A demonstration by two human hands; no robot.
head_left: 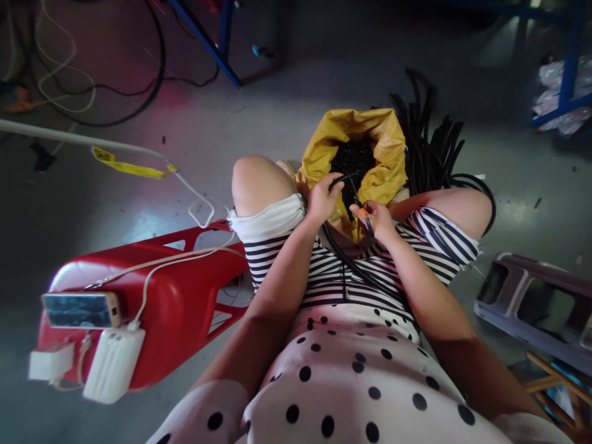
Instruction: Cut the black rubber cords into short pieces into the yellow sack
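Note:
My left hand [325,198] pinches a long black tube [341,254] near its end, over the mouth of a yellow sack [319,145]. The tube loops down across my lap. In my right hand [377,219] is a pair of scissors [364,213] with orange and black on the handle. Its dark blades point up and left, close to the tube; whether they touch it I cannot tell. Small black pieces [354,159] fill the inside of the sack, which stands between my knees.
A bundle of black tubes [428,139] lies right of the sack. On my left, a red stool [161,290] on its side carries a phone [82,310] and a white power bank [114,364]. A grey plastic stool [531,302] is on my right. Blue metal legs [210,43] stand ahead.

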